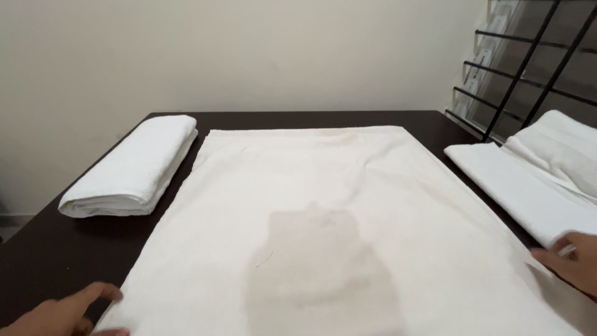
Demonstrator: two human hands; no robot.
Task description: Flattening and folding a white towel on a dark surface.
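The dark desk fills most of the view, its far edge running along a plain cream wall and its left edge slanting toward the near left corner. Spread flat over the middle of it lies a large white towel, wide at the near side and narrowing toward the wall; its far hem stops just short of the desk's far edge, leaving a thin dark strip. A grey shadow falls across the towel's near middle.

On the right a stack of loosely folded white towels sits just beside the flat towel's right edge, with only a narrow wedge of dark desk between them. Behind it stands a black metal grille. On the left a neatly folded towel lies apart from the flat towel, and a band of bare desk runs between them, widening toward the near side.

The left hand rests at the flat towel's near left corner, fingers stretched, its grip released, touching the hem. The right hand lies at the near right edge; whether its grip pinches the cloth I cannot tell.
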